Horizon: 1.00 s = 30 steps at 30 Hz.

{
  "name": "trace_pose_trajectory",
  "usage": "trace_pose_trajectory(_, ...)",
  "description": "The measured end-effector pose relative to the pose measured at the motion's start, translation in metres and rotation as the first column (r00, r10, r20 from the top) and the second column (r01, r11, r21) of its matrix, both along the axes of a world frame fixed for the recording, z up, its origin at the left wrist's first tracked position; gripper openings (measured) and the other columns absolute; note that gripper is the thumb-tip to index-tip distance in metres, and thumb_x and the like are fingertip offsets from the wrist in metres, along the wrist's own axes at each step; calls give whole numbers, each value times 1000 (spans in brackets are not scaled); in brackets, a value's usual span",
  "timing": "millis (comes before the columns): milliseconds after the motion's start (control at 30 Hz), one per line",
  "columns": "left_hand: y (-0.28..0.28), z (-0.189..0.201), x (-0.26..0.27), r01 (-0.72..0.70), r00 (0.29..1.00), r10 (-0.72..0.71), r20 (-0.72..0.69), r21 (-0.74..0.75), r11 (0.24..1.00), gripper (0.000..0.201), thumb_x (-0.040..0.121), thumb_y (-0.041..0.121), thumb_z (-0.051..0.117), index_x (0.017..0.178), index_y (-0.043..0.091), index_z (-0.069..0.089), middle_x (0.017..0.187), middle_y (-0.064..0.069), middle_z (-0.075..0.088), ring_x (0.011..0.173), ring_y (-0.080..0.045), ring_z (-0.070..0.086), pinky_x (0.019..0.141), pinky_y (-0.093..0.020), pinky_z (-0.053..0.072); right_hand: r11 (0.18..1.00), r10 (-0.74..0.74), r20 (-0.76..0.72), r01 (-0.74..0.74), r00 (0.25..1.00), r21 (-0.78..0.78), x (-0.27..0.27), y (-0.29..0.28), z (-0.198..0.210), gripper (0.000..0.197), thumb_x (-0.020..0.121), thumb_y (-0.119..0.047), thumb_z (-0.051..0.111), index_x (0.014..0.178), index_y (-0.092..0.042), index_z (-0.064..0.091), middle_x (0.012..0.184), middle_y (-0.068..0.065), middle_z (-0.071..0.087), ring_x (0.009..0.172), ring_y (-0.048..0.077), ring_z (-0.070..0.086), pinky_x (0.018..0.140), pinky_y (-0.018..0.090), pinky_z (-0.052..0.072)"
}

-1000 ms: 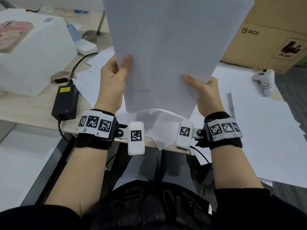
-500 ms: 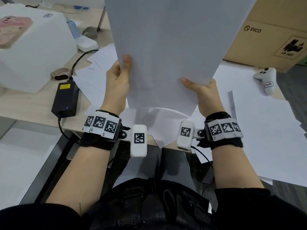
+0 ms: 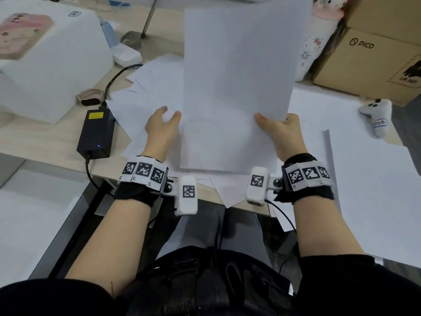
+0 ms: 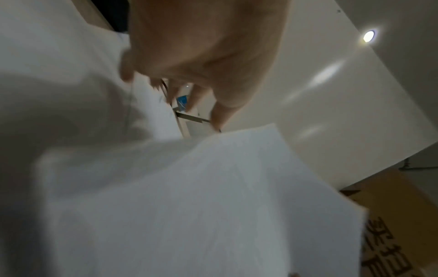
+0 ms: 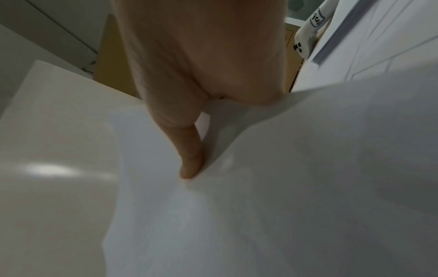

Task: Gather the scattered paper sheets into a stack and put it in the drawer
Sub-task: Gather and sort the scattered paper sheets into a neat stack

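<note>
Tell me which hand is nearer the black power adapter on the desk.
Left. The left hand hovers just right of the black power adapter, over loose sheets. The right hand is farther right, beyond the held paper stack, gripping its edge.

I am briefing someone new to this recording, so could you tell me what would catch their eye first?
First, the upright stack of white sheets at centre, its lower right edge pinched by the right hand, while the left hand hangs open beside its left edge. Next, the loose sheets spread over the desk, and the brown PICO box at far right.
</note>
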State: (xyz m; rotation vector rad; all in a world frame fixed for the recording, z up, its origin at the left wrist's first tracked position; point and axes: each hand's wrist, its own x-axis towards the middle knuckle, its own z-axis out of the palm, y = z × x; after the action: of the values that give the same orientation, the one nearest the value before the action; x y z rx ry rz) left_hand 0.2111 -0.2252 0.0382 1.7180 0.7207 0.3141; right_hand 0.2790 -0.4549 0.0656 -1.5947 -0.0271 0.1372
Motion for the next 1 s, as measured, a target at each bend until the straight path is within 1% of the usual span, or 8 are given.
trace_pose_trajectory(67, 9, -10, -1, -16, 977, 40, -210, 115, 993, 63, 91, 36, 55, 143, 8, 33, 151, -11, 27, 143, -25, 15, 114, -45, 26, 998, 7, -27, -9, 1000, -70, 7, 3, -7, 7, 83, -5, 70, 77, -8, 66, 70, 1, 64, 56, 11, 60, 59, 24, 50)
trace_pose_trajectory(167, 18, -15, 2, -16, 937, 83, -341, 194, 981, 75, 88, 35, 60, 145, 5, 22, 155, -13, 19, 145, -27, 5, 115, -48, 19, 986, -10, -80, -3, 997, -166, 14, 8, -14, 4, 82, -5, 70, 82, -4, 66, 73, 4, 61, 57, 12, 57, 57, 21, 48)
trace_pose_trajectory(300, 28, -19, 11, -161, 953, 159, -258, 16, 987, 83, 85, 27, 66, 149, 15, 15, 154, -12, 14, 141, -31, 17, 114, -45, 24, 969, -38, -136, 3, 990, -246, 27, 14, -24, 25, 81, -6, 72, 102, 6, 65, 86, 8, 61, 64, 14, 55, 48, 11, 45)
trace_pose_trajectory(433, 37, -20, 18, -276, 954, 248, -169, -172, 946, 80, 80, 22, 67, 147, 23, 23, 150, -8, 26, 134, -29, 29, 110, -40, 31, 951, -58, -219, -13, 974, -309, 37, 19, -34, 27, 80, -7, 74, 103, 3, 64, 87, 8, 62, 78, 20, 57, 58, 19, 45)
trace_pose_trajectory(633, 43, -21, 30, -325, 920, 312, -238, -16, 946, 85, 83, 17, 64, 150, 13, 11, 157, -4, 11, 141, -26, 9, 112, -44, 26, 930, -72, -255, -28, 964, -367, 52, 27, -39, 26, 78, -9, 75, 100, 1, 64, 83, 7, 61, 74, 21, 56, 58, 23, 43)
trace_pose_trajectory(833, 56, -22, 42, -364, 918, 335, -214, -119, 924, 79, 79, 16, 68, 144, 17, 22, 145, -11, 19, 115, -25, 32, 104, -41, 37, 911, -56, -249, -53, 967, -409, 65, 41, -38, 31, 79, -10, 75, 104, 4, 63, 89, 9, 61, 75, 21, 57, 59, 23, 45)
trace_pose_trajectory(933, 64, -21, 46, -383, 918, 350, -185, -192, 904, 80, 78, 14, 69, 145, 18, 26, 148, -12, 25, 128, -29, 35, 101, -38, 37, 914, -38, -267, -75, 963, -400, 69, 48, -38, 27, 80, -10, 74, 103, -3, 63, 80, 3, 60, 66, 16, 55, 50, 18, 43)
trace_pose_trajectory(1000, 69, -19, 49, -397, 910, 358, -207, -195, 897, 79, 77, 17, 70, 145, 18, 29, 148, -13, 30, 132, -31, 36, 103, -39, 38, 915, -44, -283, -75, 958, -396, 73, 50, -40, 32, 79, -12, 75, 106, -1, 62, 85, 5, 61, 76, 20, 56, 58, 21, 43)
